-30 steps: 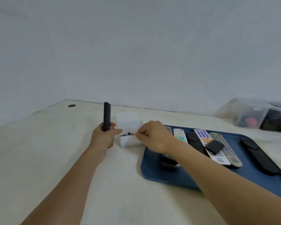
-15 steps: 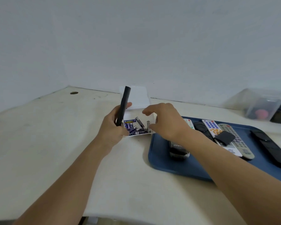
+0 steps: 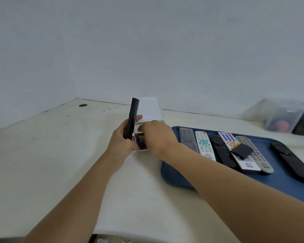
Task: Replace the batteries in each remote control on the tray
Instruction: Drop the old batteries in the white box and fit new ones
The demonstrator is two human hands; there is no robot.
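Note:
My left hand [image 3: 122, 142] grips a slim black remote [image 3: 132, 118] and holds it upright, just left of a small white box [image 3: 148, 109] whose lid stands open. Blue batteries [image 3: 140, 143] lie in the box. My right hand [image 3: 156, 135] reaches down into the box over the batteries; its fingertips are hidden, so I cannot see whether they hold one. To the right, a blue tray [image 3: 172, 174] carries several remotes: a grey one [image 3: 188, 140], a white one with teal buttons [image 3: 204, 146], black ones and a loose black battery cover [image 3: 242, 150].
A clear plastic container [image 3: 281, 118] with a pink object stands at the back right by the wall. A cable hole [image 3: 83, 105] sits in the white table's far left corner. The table's front edge runs below my forearms.
My right hand has dropped from above the box's right side down into the box among the batteries. The left hand with the black remote has stayed put.

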